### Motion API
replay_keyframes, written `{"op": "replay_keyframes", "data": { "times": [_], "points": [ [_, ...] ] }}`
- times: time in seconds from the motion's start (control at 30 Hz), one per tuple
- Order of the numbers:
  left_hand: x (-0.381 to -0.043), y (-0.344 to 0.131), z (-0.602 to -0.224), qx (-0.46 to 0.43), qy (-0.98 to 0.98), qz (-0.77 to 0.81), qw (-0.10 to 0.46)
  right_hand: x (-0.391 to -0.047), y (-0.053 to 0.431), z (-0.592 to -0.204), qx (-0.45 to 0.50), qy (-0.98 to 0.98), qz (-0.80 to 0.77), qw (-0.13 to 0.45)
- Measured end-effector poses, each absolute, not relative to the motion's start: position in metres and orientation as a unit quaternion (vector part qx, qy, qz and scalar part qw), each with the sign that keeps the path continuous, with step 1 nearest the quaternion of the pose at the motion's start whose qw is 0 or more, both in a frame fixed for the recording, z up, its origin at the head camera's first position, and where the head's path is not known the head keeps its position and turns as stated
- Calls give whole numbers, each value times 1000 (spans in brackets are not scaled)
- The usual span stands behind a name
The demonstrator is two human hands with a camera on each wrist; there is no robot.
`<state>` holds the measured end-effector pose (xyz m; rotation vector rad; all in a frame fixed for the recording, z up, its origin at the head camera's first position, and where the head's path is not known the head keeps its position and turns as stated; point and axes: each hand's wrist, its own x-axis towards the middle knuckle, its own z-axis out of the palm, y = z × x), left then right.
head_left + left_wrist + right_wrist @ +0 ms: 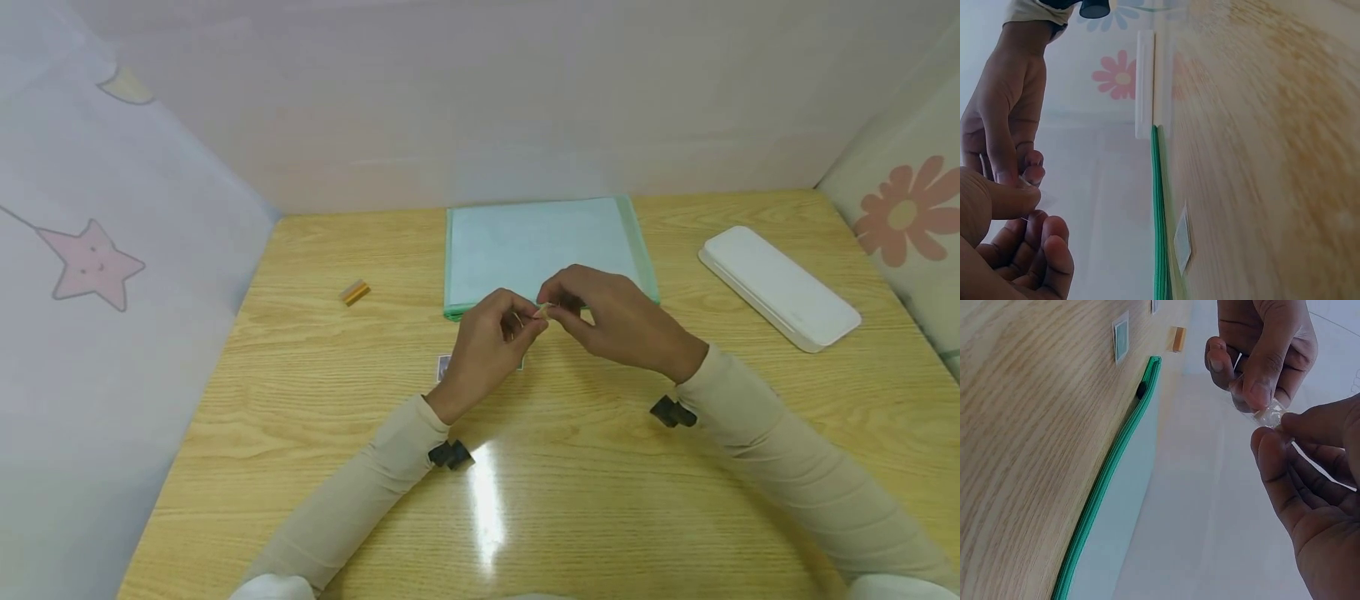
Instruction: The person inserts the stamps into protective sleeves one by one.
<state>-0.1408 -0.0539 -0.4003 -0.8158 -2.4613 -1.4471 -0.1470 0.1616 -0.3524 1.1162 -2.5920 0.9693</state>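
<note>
My left hand (486, 346) and right hand (618, 321) meet above the table, fingertips almost together. Between them is a small, clear, crinkled piece of plastic (1270, 415), pinched from both sides by thumb and finger. In the right wrist view the left hand (1269, 353) comes from above and the right hand (1322, 481) from the right. Below the left hand, partly covered by it, lie small white-bordered stamp-like pieces (443, 367); one greenish piece (1121, 339) shows better in the right wrist view.
Behind the hands lies a pale zip folder (536, 250) with green edging. A white lidded case (780, 287) sits at the right, and a small brown-and-gold striped piece (355, 292) at the left. Printed cloth walls (480, 108) border the wooden table (337, 467).
</note>
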Motion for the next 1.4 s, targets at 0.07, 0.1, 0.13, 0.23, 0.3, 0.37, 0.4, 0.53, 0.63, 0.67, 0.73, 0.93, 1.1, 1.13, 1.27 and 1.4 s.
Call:
{"op": "replay_keyframes", "data": {
  "times": [0.07, 0.1, 0.13, 0.23, 0.3, 0.37, 0.4, 0.53, 0.63, 0.67, 0.73, 0.93, 1.1, 1.13, 1.27, 1.4],
  "points": [
    [-141, -54, -401, -275, -827, -483, 87, -147, 163, -353, 368, -866, 326, 86],
    [-141, -54, -400, -275, -827, -483, 87, -148, 164, -353, 366, -866, 328, 91],
    [-142, -54, -400, -276, -827, -482, 89, -148, 164, -353, 364, -866, 330, 94],
    [-143, -54, -398, -278, -827, -479, 92, -149, 165, -353, 366, -864, 332, 100],
    [-143, -54, -398, -277, -827, -481, 90, -149, 165, -354, 367, -863, 331, 99],
    [-142, -54, -400, -274, -828, -481, 86, -148, 164, -356, 368, -864, 331, 98],
    [-142, -53, -401, -273, -828, -482, 83, -147, 164, -357, 368, -863, 331, 98],
    [-139, -54, -404, -267, -831, -483, 72, -144, 163, -360, 372, -862, 328, 103],
    [-137, -54, -407, -263, -830, -486, 68, -143, 162, -362, 374, -862, 323, 111],
    [-137, -54, -407, -263, -829, -488, 70, -144, 162, -362, 375, -862, 322, 115],
    [-139, -54, -407, -263, -826, -493, 75, -145, 162, -361, 374, -861, 320, 126],
    [-142, -55, -403, -263, -818, -506, 76, -148, 163, -360, 374, -860, 318, 139],
    [-142, -56, -403, -262, -815, -512, 74, -147, 163, -361, 363, -862, 331, 126],
    [-142, -55, -403, -262, -815, -512, 75, -147, 163, -361, 360, -862, 333, 123],
    [-142, -55, -403, -260, -814, -513, 75, -146, 162, -360, 356, -864, 337, 116],
    [-141, -54, -403, -255, -813, -518, 71, -145, 162, -360, 358, -863, 339, 111]
  ]
}}
